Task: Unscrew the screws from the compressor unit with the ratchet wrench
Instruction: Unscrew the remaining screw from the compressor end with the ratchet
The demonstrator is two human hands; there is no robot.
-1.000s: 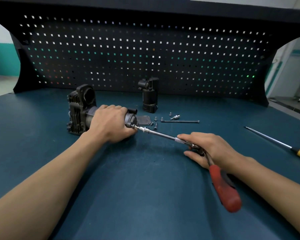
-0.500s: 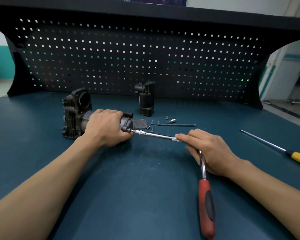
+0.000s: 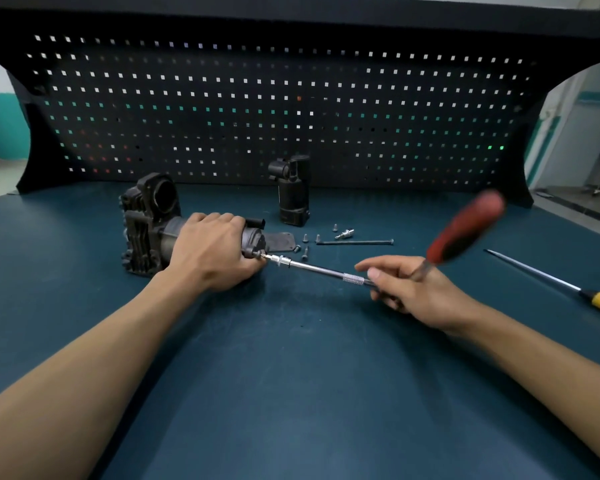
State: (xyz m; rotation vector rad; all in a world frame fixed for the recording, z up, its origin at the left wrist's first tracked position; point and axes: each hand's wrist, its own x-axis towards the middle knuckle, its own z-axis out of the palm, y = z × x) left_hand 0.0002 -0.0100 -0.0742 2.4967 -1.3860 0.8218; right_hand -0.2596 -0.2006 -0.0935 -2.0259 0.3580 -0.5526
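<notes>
My left hand (image 3: pixel 208 251) wraps the dark grey metal compressor unit (image 3: pixel 146 233), which lies to the left on the blue desk (image 3: pixel 291 375). From its right end, the red-handled chrome ratchet wrench (image 3: pixel 319 270) runs its long bar rightward into my right hand (image 3: pixel 416 292), whose fingers curl round it. The handle tilts up.

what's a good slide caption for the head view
Left hand steadies the compressor unit while the right hand holds the ratchet wrench, its extension tip at the unit's end.
</notes>
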